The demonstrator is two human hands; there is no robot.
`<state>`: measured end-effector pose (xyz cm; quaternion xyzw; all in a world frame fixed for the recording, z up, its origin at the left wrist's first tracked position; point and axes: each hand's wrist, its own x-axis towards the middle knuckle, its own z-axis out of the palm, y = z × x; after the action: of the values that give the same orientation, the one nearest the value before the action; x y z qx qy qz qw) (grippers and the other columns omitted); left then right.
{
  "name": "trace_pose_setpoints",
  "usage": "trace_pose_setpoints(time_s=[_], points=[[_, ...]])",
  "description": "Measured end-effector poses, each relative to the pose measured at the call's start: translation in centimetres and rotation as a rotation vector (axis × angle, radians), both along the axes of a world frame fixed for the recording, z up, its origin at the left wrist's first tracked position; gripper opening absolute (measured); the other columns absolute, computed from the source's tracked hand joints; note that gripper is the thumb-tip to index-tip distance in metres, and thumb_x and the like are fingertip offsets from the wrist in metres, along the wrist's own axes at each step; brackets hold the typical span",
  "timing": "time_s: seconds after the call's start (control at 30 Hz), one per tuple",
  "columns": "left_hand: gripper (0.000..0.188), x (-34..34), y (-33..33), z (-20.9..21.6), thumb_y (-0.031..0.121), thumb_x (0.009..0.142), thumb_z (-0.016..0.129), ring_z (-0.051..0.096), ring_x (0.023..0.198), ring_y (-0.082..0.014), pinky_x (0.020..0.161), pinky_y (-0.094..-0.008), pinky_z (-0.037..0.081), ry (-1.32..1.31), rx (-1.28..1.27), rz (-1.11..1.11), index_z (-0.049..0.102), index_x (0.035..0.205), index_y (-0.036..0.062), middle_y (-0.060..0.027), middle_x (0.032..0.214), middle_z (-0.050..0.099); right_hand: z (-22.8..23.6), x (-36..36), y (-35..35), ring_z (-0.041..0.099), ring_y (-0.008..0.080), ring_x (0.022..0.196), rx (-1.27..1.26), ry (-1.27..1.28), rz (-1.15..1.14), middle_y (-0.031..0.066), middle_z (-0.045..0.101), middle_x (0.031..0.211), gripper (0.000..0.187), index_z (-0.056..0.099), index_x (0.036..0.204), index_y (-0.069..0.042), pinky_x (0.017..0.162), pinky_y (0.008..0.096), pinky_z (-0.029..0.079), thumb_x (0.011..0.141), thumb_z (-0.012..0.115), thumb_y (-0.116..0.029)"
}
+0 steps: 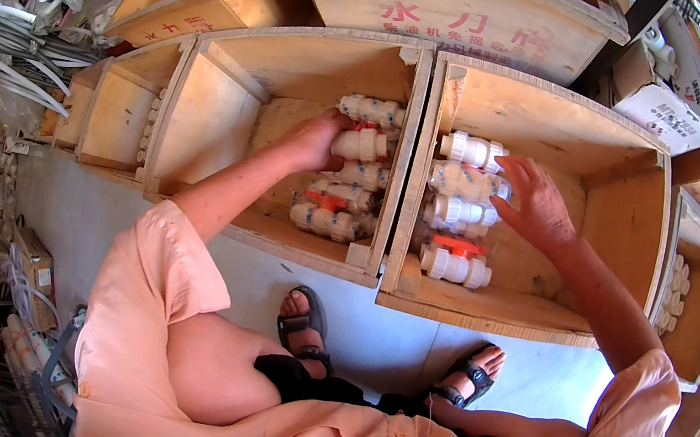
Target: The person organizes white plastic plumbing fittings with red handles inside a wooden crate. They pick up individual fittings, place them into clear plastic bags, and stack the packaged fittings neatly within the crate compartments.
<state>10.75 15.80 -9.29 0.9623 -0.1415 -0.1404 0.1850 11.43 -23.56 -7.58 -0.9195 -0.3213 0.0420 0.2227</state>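
Note:
Two wooden boxes stand side by side, the left box [271, 250] and the right box [526, 327]. Each holds a column of white plastic ball valves along the shared side, some in clear wrapping, some showing red handles. In the left box, my left hand [315, 140] is closed around the end of a white ball valve [362, 144], its fingertips partly hidden. Over the right box, my right hand [539, 204] has thumb and fingers apart beside the end of a wrapped valve [469, 182]. Nearest me there lies a valve with a red handle [457, 264].
A larger wooden box [458, 14] stands just beyond. More boxes of white fittings line both sides, such as a right-hand box [694, 318]. A white carton [664, 109] sits at the far right. Coiled grey pipes [17, 52] lie at left. My sandalled feet rest on the floor.

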Motion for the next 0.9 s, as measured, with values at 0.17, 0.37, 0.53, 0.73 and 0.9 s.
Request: trace_pose_setpoints(time_s=[0.17, 0.37, 0.53, 0.73, 0.9], points=[[0.048, -0.4, 1.2, 2.7, 0.019, 0.076, 0.068, 0.062, 0.094, -0.0192, 0.082, -0.0328, 0.051, 0.393, -0.440, 0.305, 0.055, 0.120, 0.0027, -0.0104, 0.104, 0.064, 0.9, 0.5, 1.2, 0.053, 0.0309, 0.110, 0.018, 0.020, -0.003, 0.0119, 0.053, 0.120, 0.050, 0.050, 0.125, -0.008, 0.096, 0.0410, 0.043, 0.080, 0.068, -0.022], [0.041, -1.5, 2.2, 4.6, 0.027, 0.081, 0.061, 0.061, 0.087, -0.0126, 0.077, -0.0273, 0.050, 0.621, -0.971, 0.495, 0.058, 0.113, 0.0024, -0.0051, 0.099, 0.064, 2.6, 1.3, 2.8, 0.057, 0.0326, 0.104, 0.146, -0.046, 0.009, 0.0131, 0.056, 0.117, 0.049, 0.050, 0.126, -0.008, 0.091, 0.0412, 0.047, 0.082, 0.067, -0.021], [0.044, -1.4, 2.4, 5.9, 0.031, 0.081, 0.062, 0.060, 0.087, -0.0127, 0.078, -0.0272, 0.049, 0.655, -1.095, 0.414, 0.059, 0.112, 0.0001, -0.0055, 0.100, 0.064, 6.5, 1.7, 5.1, 0.059, 0.0320, 0.104, 0.279, -0.032, 0.009, 0.0146, 0.057, 0.115, 0.048, 0.052, 0.125, -0.007, 0.089, 0.0401, 0.049, 0.083, 0.067, -0.023], [0.058, -1.3, -2.2, 12.6, 0.036, 0.077, 0.065, 0.058, 0.089, -0.0101, 0.080, -0.0246, 0.047, 0.639, -0.996, 0.161, 0.056, 0.120, -0.0022, -0.0053, 0.102, 0.063, 11.8, 1.9, 8.7, 0.061, 0.0243, 0.105, 0.421, 0.089, 0.150, 0.0125, 0.059, 0.116, 0.050, 0.052, 0.127, -0.007, 0.088, 0.0381, 0.051, 0.085, 0.068, -0.030], [0.060, -1.4, -5.2, 14.9, 0.035, 0.076, 0.067, 0.057, 0.092, -0.0103, 0.081, -0.0248, 0.046, 0.586, -0.892, 0.043, 0.056, 0.120, -0.0035, -0.0057, 0.103, 0.063, 12.8, 2.3, 8.0, 0.063, 0.0245, 0.095, 0.501, 0.525, 0.283, 0.0144, 0.063, 0.109, 0.055, 0.055, 0.124, -0.005, 0.088, 0.0347, 0.050, 0.082, 0.072, -0.037]])
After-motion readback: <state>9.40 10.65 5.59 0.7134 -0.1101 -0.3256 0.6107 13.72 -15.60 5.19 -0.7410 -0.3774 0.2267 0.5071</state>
